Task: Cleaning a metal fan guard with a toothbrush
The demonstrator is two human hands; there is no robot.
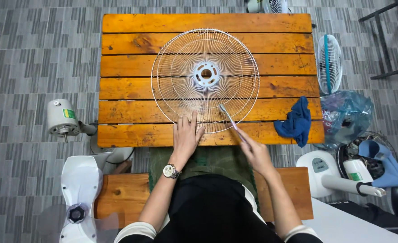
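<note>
The left hand [186, 135] lies flat with fingers spread on the near rim of the white wire fan guard [205, 81], which rests in the middle of the wooden slatted surface [127, 67]. The right hand [254, 150] is closed around the end of a thin brush [229, 119], seemingly a toothbrush, though it is too small to be sure; its head touches the guard's lower right wires. Working well here means keeping the left palm firm so the guard cannot spin, and stroking along the wires rather than across them. A blue cloth [295, 122] lies at the surface's right edge, well apart. Fan bodies [80, 189] and another guard [329, 63] stand on the floor around; nothing blocks the hands.
</note>
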